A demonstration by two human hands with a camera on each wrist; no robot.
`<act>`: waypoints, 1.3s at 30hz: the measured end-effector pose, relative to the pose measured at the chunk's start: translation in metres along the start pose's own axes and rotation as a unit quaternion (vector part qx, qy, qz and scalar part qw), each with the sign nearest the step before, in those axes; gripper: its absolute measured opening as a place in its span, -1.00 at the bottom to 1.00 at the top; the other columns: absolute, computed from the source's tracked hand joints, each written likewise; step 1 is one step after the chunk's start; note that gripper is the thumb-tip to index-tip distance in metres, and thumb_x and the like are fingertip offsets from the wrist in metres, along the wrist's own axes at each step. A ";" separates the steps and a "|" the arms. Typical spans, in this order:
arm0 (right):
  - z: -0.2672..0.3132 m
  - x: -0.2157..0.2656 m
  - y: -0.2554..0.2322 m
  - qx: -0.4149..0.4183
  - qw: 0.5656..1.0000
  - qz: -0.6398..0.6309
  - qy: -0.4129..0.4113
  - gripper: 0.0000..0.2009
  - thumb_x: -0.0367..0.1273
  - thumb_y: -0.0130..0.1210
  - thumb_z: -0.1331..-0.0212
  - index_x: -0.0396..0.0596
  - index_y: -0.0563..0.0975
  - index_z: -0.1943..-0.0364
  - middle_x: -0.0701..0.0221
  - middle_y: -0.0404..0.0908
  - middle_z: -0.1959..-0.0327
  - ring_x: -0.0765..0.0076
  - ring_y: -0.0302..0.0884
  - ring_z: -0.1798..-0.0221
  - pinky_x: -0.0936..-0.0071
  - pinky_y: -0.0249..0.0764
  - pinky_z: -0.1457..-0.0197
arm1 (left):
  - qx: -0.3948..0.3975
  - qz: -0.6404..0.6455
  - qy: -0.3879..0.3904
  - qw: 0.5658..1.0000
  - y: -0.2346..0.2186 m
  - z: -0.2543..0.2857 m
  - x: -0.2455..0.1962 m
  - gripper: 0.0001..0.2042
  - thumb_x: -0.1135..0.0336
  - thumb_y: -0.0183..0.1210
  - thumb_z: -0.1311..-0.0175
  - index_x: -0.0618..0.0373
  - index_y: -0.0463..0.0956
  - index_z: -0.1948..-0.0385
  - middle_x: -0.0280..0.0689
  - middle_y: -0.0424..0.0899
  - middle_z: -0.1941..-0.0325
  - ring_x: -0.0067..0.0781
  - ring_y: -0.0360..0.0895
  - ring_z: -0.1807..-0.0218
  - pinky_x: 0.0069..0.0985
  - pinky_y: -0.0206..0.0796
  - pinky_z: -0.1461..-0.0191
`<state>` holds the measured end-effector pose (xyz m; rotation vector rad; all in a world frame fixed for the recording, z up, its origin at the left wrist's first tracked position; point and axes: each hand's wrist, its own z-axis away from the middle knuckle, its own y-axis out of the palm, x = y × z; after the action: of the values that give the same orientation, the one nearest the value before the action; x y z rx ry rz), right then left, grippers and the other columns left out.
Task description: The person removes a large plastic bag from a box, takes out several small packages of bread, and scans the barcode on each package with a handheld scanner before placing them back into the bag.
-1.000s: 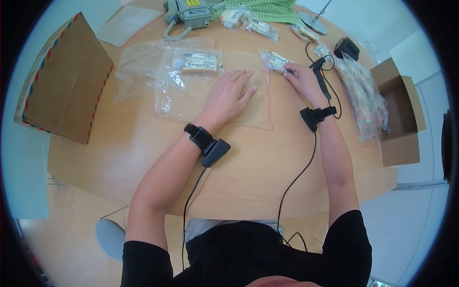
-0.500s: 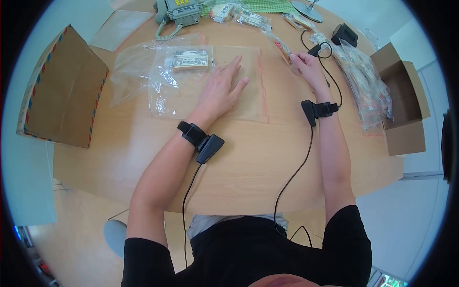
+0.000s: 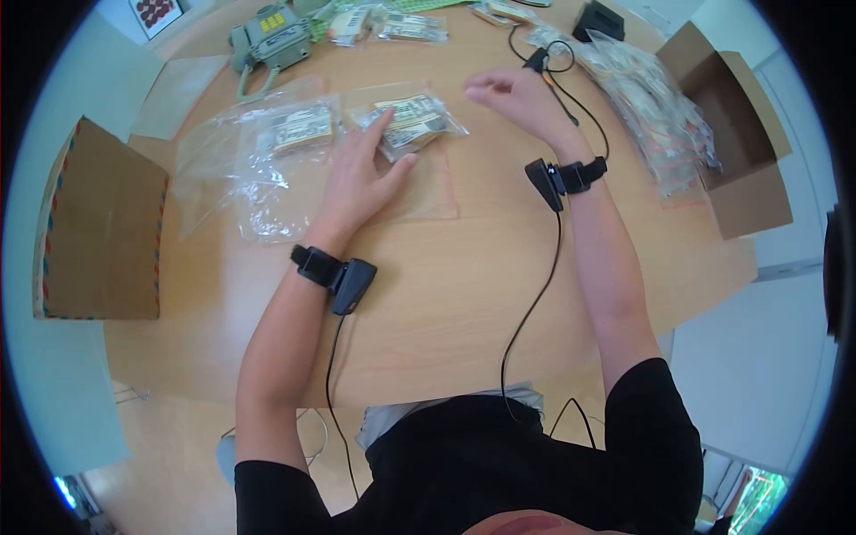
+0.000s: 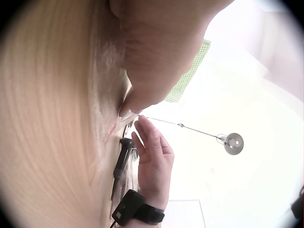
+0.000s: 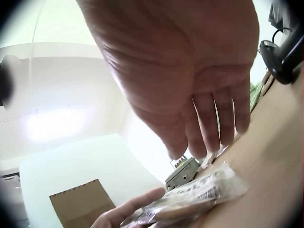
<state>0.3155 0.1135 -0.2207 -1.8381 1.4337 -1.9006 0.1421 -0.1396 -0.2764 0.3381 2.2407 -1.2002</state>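
Observation:
My left hand [image 3: 361, 174] lies over a large flat clear bag with a pink edge [image 3: 428, 198]. Its straight index finger rests on a small clear packet [image 3: 415, 118], and the thumb is at the packet's near edge. Printed labels and a tan-edged pack show inside this packet, seen closer in the right wrist view. To the left, a similar packet [image 3: 303, 125] lies on clear plastic. My right hand [image 3: 517, 100] is raised to the right of the packet, fingers extended and nothing between them; its palm [image 5: 185, 61] fills much of the right wrist view.
A cardboard box [image 3: 102, 223] stands at left, an open one [image 3: 749, 160] at right beside a pile of clear packets [image 3: 646, 111]. A grey telephone [image 3: 272, 40], more packets [image 3: 410, 27] and a green checked cloth line the back. A corded black handheld device [image 4: 124, 156] lies near my right hand.
My right hand has brought the small packet from the right onto the large bag by my left hand and let it go. The left index finger now rests on it. The head view has shifted.

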 end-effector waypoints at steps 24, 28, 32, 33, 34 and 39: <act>0.003 -0.025 -0.039 0.046 0.996 -0.079 -0.004 -0.29 -0.23 0.38 -0.20 -0.11 0.49 -0.47 0.22 0.64 -0.34 0.27 0.56 -0.41 0.33 0.40 -0.53 | -0.018 -0.003 -0.007 1.000 0.010 0.000 0.014 -0.15 0.15 0.33 -0.34 0.32 0.11 -0.59 0.21 0.56 -0.26 0.21 0.50 -0.31 -0.08 0.33 -0.42; 0.012 0.011 -0.034 0.161 0.979 -0.122 0.007 -0.30 -0.23 0.41 -0.20 -0.03 0.50 -0.47 0.24 0.63 -0.34 0.26 0.53 -0.42 0.31 0.34 -0.57 | 0.003 0.008 -0.041 0.999 0.005 -0.001 0.007 -0.17 0.13 0.36 -0.37 0.30 0.15 -0.58 0.22 0.48 -0.45 0.19 0.48 -0.44 -0.11 0.29 -0.52; 0.009 0.010 -0.024 0.176 0.976 -0.128 -0.027 -0.26 -0.28 0.42 -0.18 0.00 0.46 -0.51 0.27 0.62 -0.32 0.35 0.54 -0.36 0.39 0.38 -0.50 | 0.005 0.012 -0.042 0.999 0.005 -0.001 0.008 -0.17 0.14 0.36 -0.37 0.30 0.16 -0.58 0.22 0.48 -0.45 0.19 0.48 -0.44 -0.11 0.29 -0.52; 0.007 0.005 -0.022 0.158 0.979 -0.125 -0.036 -0.24 -0.33 0.41 -0.18 0.01 0.43 -0.53 0.32 0.62 -0.31 0.42 0.56 -0.32 0.43 0.40 -0.47 | 0.003 0.012 -0.039 0.999 0.006 -0.001 0.008 -0.18 0.14 0.36 -0.36 0.29 0.16 -0.58 0.22 0.48 -0.45 0.19 0.49 -0.43 -0.11 0.29 -0.52; 0.005 0.002 -0.021 0.141 0.981 -0.121 -0.045 -0.23 -0.38 0.40 -0.18 0.01 0.40 -0.55 0.37 0.62 -0.30 0.49 0.58 -0.27 0.48 0.43 -0.43 | 0.001 0.012 -0.035 0.999 0.005 -0.001 0.008 -0.18 0.15 0.36 -0.36 0.28 0.16 -0.58 0.21 0.48 -0.45 0.19 0.49 -0.43 -0.11 0.29 -0.52; 0.001 -0.025 -0.018 0.013 0.999 -0.019 0.033 -0.14 -0.37 0.42 -0.16 0.07 0.31 -0.62 0.34 0.56 -0.27 0.44 0.60 -0.19 0.45 0.45 -0.35 | 0.009 0.008 -0.033 0.999 0.003 0.001 0.007 -0.19 0.13 0.36 -0.33 0.20 0.21 -0.58 0.15 0.52 -0.43 0.15 0.50 -0.40 -0.13 0.29 -0.51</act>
<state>0.3316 0.1395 -0.2259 -1.8201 1.3956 -2.0065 0.1384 -0.1388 -0.2829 0.3183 2.1683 -1.2080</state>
